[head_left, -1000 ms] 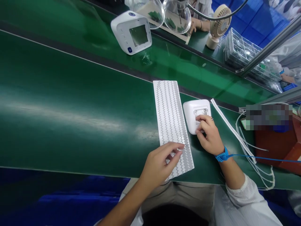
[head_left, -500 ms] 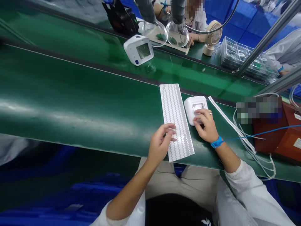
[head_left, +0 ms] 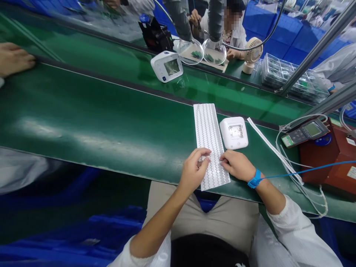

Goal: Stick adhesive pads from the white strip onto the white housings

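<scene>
A long white sheet with grey zigzag strips (head_left: 208, 133) lies on the green belt (head_left: 97, 115) in front of me. My left hand (head_left: 194, 170) rests on the sheet's near left edge, fingers bent and pinching at it. My right hand (head_left: 237, 165), with a blue wrist strap, touches the sheet's near right edge with its fingertips. A small white device (head_left: 234, 132) lies back up just right of the sheet, its open compartment showing; neither hand touches it. Whether a strip is lifted between my fingers I cannot tell.
A thin white strip (head_left: 272, 148) lies right of the device, with white tubing (head_left: 303, 174), a handheld meter (head_left: 305, 132) and a red box (head_left: 333, 163) beyond. Another white monitor (head_left: 167, 66) sits on the far belt. A small fan (head_left: 251, 52), clear trays (head_left: 289, 74) and people stand behind. Another person's hand (head_left: 13, 57) is at far left.
My right hand has left the white device and come back to the sheet's near right edge. The left hand stays on the sheet. The view has pulled back.
</scene>
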The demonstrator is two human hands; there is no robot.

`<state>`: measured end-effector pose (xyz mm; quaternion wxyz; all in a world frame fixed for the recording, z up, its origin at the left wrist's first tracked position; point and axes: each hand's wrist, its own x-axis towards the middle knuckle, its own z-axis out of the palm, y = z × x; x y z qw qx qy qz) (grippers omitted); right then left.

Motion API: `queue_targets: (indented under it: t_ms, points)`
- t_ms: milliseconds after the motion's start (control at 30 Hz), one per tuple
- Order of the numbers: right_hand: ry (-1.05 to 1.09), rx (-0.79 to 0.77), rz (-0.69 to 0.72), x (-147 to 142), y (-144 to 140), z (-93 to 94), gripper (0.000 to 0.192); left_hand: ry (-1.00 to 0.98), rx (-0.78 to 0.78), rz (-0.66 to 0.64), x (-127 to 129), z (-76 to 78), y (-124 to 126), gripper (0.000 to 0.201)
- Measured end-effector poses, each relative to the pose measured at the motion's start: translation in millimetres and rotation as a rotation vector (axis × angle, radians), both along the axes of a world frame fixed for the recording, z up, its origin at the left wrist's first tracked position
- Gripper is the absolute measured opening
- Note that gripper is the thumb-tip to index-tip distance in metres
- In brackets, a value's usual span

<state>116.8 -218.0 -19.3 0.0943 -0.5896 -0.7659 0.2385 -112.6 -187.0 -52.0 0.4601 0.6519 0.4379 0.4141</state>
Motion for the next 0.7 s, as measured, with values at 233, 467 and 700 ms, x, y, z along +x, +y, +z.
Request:
queue_targets:
  t_ms: [233,467,700]
  points:
    - [0.046,-0.018,-0.1,-4.4,-1.7,-1.9,0.009,-0.017,-0.005,-0.02,0.6,1.9,1.0,0.02]
    - [0.075,-0.044,-0.165,-8.1,0.5,-1.0,0.011,-0.005,-0.005,-0.03,1.6,3.9,2.1,0.021]
    - [0.064,-0.033,-0.176,-9.9,-1.4,-4.8,0.011,0.032,0.013,-0.034,1.1,6.1,3.5,0.021]
